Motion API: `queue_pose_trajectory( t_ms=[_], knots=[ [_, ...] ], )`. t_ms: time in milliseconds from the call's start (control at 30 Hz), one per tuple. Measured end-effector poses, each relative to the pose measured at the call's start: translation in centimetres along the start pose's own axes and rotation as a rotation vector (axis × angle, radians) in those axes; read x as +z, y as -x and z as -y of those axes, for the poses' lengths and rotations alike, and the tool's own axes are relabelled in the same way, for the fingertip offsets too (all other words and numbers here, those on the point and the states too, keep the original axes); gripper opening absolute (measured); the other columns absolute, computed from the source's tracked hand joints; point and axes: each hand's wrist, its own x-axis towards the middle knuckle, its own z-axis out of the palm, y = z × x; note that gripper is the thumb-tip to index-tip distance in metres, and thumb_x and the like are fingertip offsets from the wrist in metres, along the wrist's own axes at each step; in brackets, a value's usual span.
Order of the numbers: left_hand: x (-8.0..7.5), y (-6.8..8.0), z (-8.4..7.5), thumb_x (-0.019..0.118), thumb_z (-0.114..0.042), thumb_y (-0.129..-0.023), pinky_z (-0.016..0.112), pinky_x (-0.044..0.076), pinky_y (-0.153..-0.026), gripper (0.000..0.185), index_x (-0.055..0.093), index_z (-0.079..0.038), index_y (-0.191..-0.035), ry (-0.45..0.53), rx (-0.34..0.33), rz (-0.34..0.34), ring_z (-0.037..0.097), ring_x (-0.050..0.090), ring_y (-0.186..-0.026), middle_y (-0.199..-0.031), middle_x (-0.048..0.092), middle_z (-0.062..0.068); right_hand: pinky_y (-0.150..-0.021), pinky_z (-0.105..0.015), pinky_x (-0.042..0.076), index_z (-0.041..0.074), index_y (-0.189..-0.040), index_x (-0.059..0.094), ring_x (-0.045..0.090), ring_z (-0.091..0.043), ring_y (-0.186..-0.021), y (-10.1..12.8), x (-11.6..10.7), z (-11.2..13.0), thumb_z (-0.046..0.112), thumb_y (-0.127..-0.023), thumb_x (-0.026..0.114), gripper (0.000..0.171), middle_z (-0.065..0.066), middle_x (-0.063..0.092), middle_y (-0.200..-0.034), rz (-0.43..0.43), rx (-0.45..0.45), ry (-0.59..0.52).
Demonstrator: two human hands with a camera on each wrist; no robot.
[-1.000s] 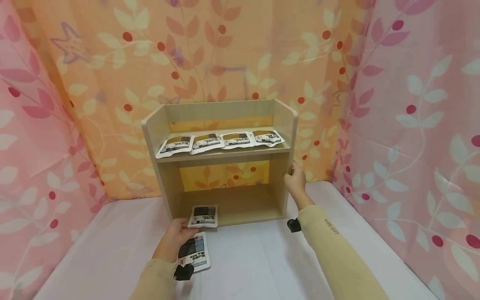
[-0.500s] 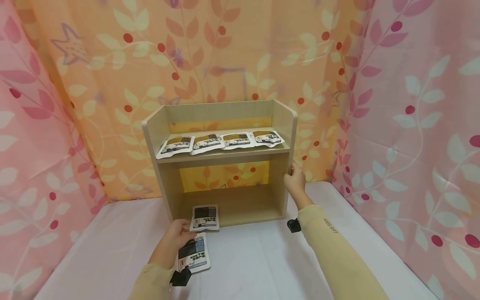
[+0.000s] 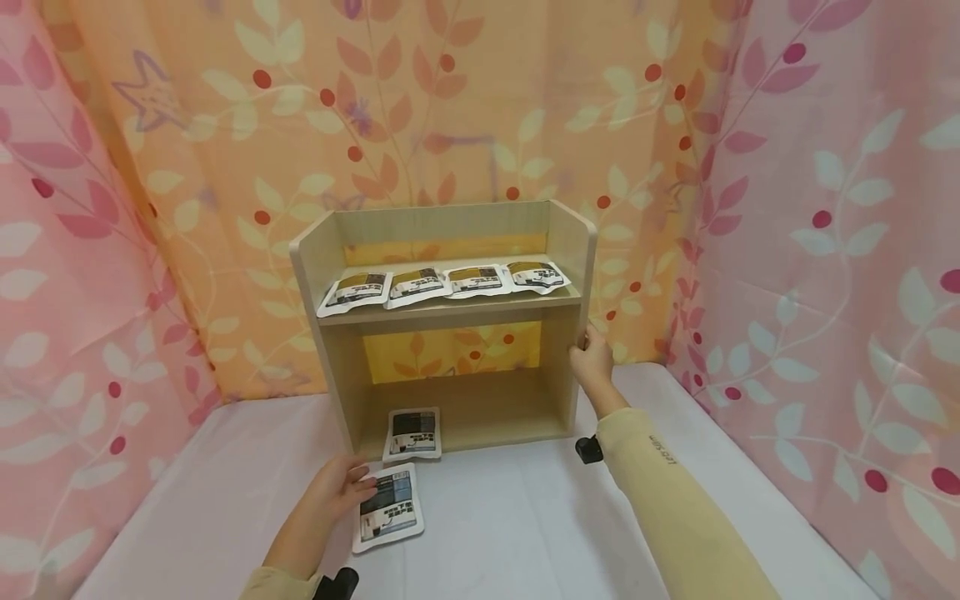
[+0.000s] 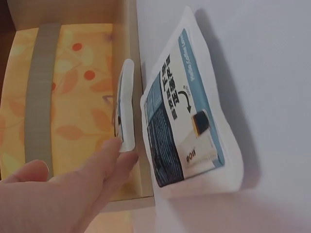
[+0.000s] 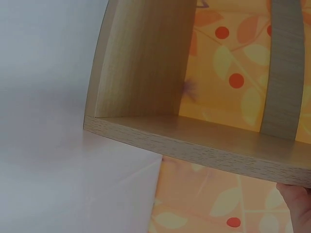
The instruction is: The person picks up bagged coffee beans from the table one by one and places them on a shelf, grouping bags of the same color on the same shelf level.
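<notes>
Lying flat on the table, the packet (image 3: pixel 388 509) touches the relaxed left hand (image 3: pixel 335 492), while the right hand (image 3: pixel 592 362) grips the shelf (image 3: pixel 567 250).

white pouch (image 4: pixel 187 128) beside the left hand's fingertips (image 4: pixel 127 160), blue and white label, Korean lettering, small line partly legible as "Coffee", sleeve print (image 3: pixel 663 451) unreadable

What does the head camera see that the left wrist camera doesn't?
Only the head view shows the four packets on the top shelf, the right hand gripping the shelf's side panel, and the curtains. Only the left wrist view shows the table packet's print up close. Both show the left hand touching the table packet and the lower-shelf packet.
</notes>
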Motion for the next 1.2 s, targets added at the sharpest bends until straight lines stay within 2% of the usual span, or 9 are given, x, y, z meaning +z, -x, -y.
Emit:
queue_pose_trajectory(
  t_ms=[100, 233, 367, 500, 667, 800, 900, 1067, 1200],
  knots=[
    [-0.6, 0.6, 0.3, 0.024, -0.012, -0.101, 0.057, 0.010, -0.112, 0.063, -0.010, 0.016, -0.145, -0.099, 0.031, -0.016, 0.058, 0.002, -0.138, -0.149, -0.010, 0.041, -0.086, -0.054, 0.046, -0.001, -0.118, 0.060, 0.061, -0.042, -0.097, 0.1, 0.1, 0.0, 0.000, -0.082, 0.054, 0.037, -0.029, 0.066, -0.106, 0.005, 0.002, -0.012],
    [-1.5, 1.4, 0.5, 0.030, -0.012, -0.100, 0.058, 0.015, -0.112, 0.063, -0.002, 0.018, -0.145, -0.213, 0.054, -0.090, 0.057, 0.011, -0.136, -0.150, 0.001, 0.041, -0.086, -0.054, 0.046, -0.001, -0.120, 0.060, 0.061, -0.042, -0.098, 0.2, 0.2, -0.2, -0.001, -0.082, 0.054, 0.039, -0.030, 0.066, -0.107, 0.003, -0.005, -0.017],
    [-2.5, 2.4, 0.6, 0.033, -0.010, -0.099, 0.058, 0.018, -0.111, 0.065, -0.004, 0.017, -0.145, -0.277, 0.050, -0.149, 0.056, 0.014, -0.135, -0.149, 0.006, 0.042, -0.082, -0.053, 0.048, 0.000, -0.123, 0.060, 0.063, -0.041, -0.094, 0.3, 0.4, -0.1, -0.002, -0.080, 0.054, 0.043, -0.029, 0.067, -0.103, 0.003, -0.020, -0.026],
    [-3.4, 3.1, 0.8, 0.039, -0.010, -0.097, 0.051, 0.036, -0.104, 0.067, 0.001, 0.019, -0.144, -0.311, 0.039, -0.201, 0.055, 0.025, -0.130, -0.148, 0.013, 0.041, -0.081, -0.052, 0.048, 0.001, -0.126, 0.059, 0.064, -0.040, -0.093, 0.4, 0.6, 0.1, -0.002, -0.080, 0.053, 0.046, -0.028, 0.067, -0.104, 0.015, -0.027, -0.033],
    [-4.4, 3.8, 1.4, 0.047, -0.010, -0.096, 0.039, 0.048, -0.089, 0.065, 0.014, 0.020, -0.143, -0.408, -0.068, -0.300, 0.047, 0.039, -0.114, -0.141, 0.022, 0.041, -0.082, -0.052, 0.048, 0.002, -0.127, 0.059, 0.063, -0.041, -0.094, 0.5, 0.7, 0.5, -0.002, -0.081, 0.054, 0.046, -0.029, 0.067, -0.105, 0.028, -0.022, -0.033],
    [-4.7, 4.0, 2.3, 0.048, -0.010, -0.097, 0.051, 0.038, -0.103, 0.058, 0.020, 0.021, -0.137, -0.493, -0.159, -0.358, 0.048, 0.039, -0.116, -0.136, 0.025, 0.040, -0.082, -0.053, 0.047, 0.002, -0.125, 0.060, 0.062, -0.041, -0.094, 0.4, 0.9, 0.5, -0.001, -0.081, 0.055, 0.044, -0.028, 0.067, -0.103, 0.029, -0.031, -0.021],
    [-4.7, 4.1, 2.8, 0.052, -0.010, -0.096, 0.055, 0.032, -0.106, 0.058, 0.024, 0.022, -0.135, -0.531, -0.179, -0.350, 0.050, 0.038, -0.118, -0.134, 0.026, 0.039, -0.083, -0.053, 0.047, 0.003, -0.124, 0.060, 0.063, -0.041, -0.095, 0.3, 1.0, 0.5, -0.001, -0.081, 0.055, 0.043, -0.028, 0.067, -0.104, 0.026, -0.029, -0.017],
    [-4.3, 4.2, 3.2, 0.058, -0.020, -0.094, 0.057, 0.037, -0.101, 0.059, 0.032, 0.020, -0.129, -0.719, -0.239, -0.313, 0.048, 0.041, -0.110, -0.124, 0.036, 0.036, -0.085, -0.053, 0.047, 0.002, -0.125, 0.060, 0.062, -0.041, -0.099, 0.3, 1.0, 0.3, -0.001, -0.082, 0.054, 0.043, -0.028, 0.066, -0.108, 0.028, -0.016, -0.020],
    [-3.9, 4.2, 3.6, 0.059, -0.022, -0.092, 0.059, 0.037, -0.100, 0.060, 0.034, 0.021, -0.126, -0.830, -0.228, -0.286, 0.047, 0.043, -0.106, -0.117, 0.041, 0.035, -0.088, -0.053, 0.046, 0.002, -0.126, 0.059, 0.061, -0.042, -0.105, 0.4, 0.8, 0.2, -0.001, -0.083, 0.054, 0.044, -0.028, 0.064, -0.114, 0.030, -0.009, -0.031]
  ],
)
